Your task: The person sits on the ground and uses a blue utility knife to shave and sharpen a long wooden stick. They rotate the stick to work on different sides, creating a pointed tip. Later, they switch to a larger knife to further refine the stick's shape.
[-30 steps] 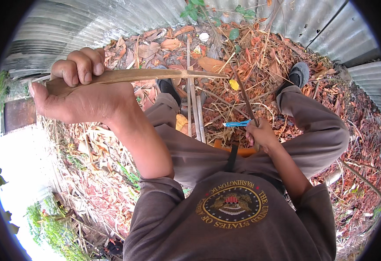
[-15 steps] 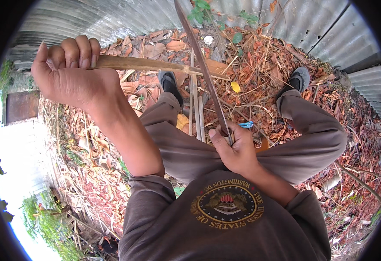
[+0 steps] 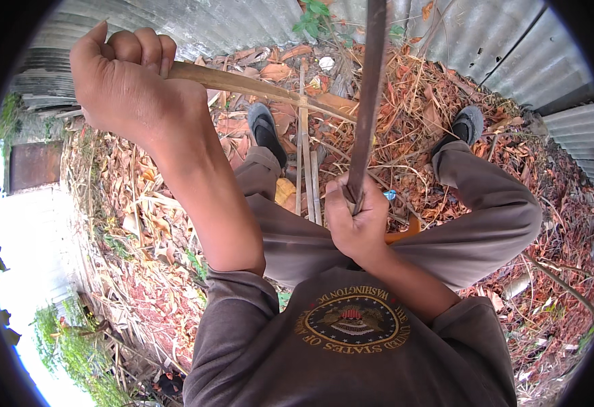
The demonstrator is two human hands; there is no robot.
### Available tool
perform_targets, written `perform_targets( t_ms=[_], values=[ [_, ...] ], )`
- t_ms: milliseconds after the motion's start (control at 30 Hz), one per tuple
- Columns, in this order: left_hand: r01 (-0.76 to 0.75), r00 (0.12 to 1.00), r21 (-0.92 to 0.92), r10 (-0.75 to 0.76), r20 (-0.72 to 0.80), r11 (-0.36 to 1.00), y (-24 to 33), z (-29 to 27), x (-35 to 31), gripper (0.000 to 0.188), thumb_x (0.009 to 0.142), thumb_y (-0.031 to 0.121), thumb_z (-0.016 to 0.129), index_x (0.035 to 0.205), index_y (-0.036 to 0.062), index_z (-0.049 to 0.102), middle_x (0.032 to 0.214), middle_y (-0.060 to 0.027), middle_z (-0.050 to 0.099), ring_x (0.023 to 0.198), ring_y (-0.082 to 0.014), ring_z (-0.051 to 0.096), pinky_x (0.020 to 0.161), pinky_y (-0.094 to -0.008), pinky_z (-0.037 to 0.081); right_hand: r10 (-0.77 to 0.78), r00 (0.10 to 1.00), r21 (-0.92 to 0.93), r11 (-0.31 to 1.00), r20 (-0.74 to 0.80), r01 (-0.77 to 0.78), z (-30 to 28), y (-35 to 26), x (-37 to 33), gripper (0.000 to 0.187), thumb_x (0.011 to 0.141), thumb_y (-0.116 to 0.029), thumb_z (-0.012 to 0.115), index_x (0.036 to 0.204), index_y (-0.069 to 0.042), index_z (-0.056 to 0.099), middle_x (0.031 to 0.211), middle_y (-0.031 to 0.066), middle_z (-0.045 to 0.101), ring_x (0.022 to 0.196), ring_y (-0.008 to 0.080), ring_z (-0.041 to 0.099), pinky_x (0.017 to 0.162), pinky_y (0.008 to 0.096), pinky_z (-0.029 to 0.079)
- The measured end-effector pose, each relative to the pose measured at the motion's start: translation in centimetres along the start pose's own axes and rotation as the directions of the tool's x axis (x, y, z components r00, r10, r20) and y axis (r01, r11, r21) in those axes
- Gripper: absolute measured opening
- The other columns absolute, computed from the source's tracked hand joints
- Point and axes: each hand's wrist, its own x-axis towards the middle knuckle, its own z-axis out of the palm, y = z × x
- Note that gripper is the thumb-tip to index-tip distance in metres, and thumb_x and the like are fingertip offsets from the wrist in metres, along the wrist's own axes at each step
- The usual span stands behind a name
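My left hand (image 3: 131,95), raised at the left, is closed round one end of a split bamboo strip (image 3: 249,85). The strip slants down to the right, and its far part runs toward the blade. In front of my shirt, my right hand (image 3: 358,220) grips a machete (image 3: 368,102) by its handle, mostly hidden in the fist. The long dark blade points away from me, and its tip is cut off by the top edge of the view. Blade and strip overlap in the picture; I cannot tell whether they touch.
Several narrow bamboo strips (image 3: 306,163) lie between my legs over dry leaves. A small blue object (image 3: 388,195) and an orange object (image 3: 404,232), partly hidden, are beside my right hand. A corrugated metal fence (image 3: 500,54) stands ahead. Both sandalled feet flank the leaf litter.
The machete has swung from leaning left to nearly straight ahead, with its tip moved right. My left hand has shifted right and a little up with the bamboo strip.
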Motion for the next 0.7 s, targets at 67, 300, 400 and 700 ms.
perform_targets(
  t_ms=[67, 300, 400, 700],
  values=[
    [-0.033, 0.999, 0.086, 0.036, -0.027, 0.996, 0.0, 0.4, -0.1, 0.032, 0.085, 0.005, 0.049, 0.065, 0.0138, 0.025, 0.056, 0.0019, 0.021, 0.048, -0.0113, 0.022, 0.047, -0.0292, 0.024, -0.026, 0.986, -0.197, 0.979, 0.164, 0.058, -0.1, 5.4, 1.0, 0.018, 0.089, -0.015, 0.058, 0.084, 0.002, 0.057, 0.053, 0.001, 0.048, 0.045, 0.0067, 0.041, 0.044, 0.0267, 0.034],
    [-0.029, 1.0, 0.005, 0.029, 0.005, 1.0, -0.5, 0.2, -0.3, 0.031, 0.086, 0.007, 0.047, 0.065, 0.0143, 0.026, 0.056, 0.002, 0.02, 0.047, -0.011, 0.021, 0.046, -0.0301, 0.023, 0.066, 0.997, -0.068, 0.996, 0.031, -0.063, -3.0, -3.7, 1.7, 0.019, 0.081, -0.015, 0.06, 0.083, 0.003, 0.058, 0.055, 0.0125, 0.054, 0.047, 0.0182, 0.05, 0.049, 0.0327, 0.042],
    [-0.007, 0.995, -0.046, 0.012, 0.103, 0.999, -0.1, 1.9, -1.3, 0.032, 0.084, 0.008, 0.048, 0.063, 0.0152, 0.025, 0.055, 0.0025, 0.019, 0.047, -0.0107, 0.021, 0.047, -0.0302, 0.024, -0.03, 0.999, 0.006, 1.0, 0.021, 0.029, -1.0, -1.8, 1.5, 0.016, 0.081, -0.013, 0.062, 0.082, 0.003, 0.057, 0.056, 0.0128, 0.055, 0.046, 0.0186, 0.051, 0.049, 0.0328, 0.042],
    [-0.022, 0.998, -0.02, 0.024, 0.062, 1.0, -0.1, 2.0, -2.0, 0.033, 0.079, 0.01, 0.051, 0.059, 0.0162, 0.025, 0.051, 0.0017, 0.022, 0.045, -0.0116, 0.025, 0.046, -0.0275, 0.024, -0.114, 0.993, -0.035, 0.993, 0.037, 0.115, -0.3, -5.1, 0.1, 0.016, 0.082, -0.011, 0.063, 0.089, 0.003, 0.057, 0.054, 0.0109, 0.055, 0.046, 0.0191, 0.054, 0.049, 0.0332, 0.043]
  ],
)
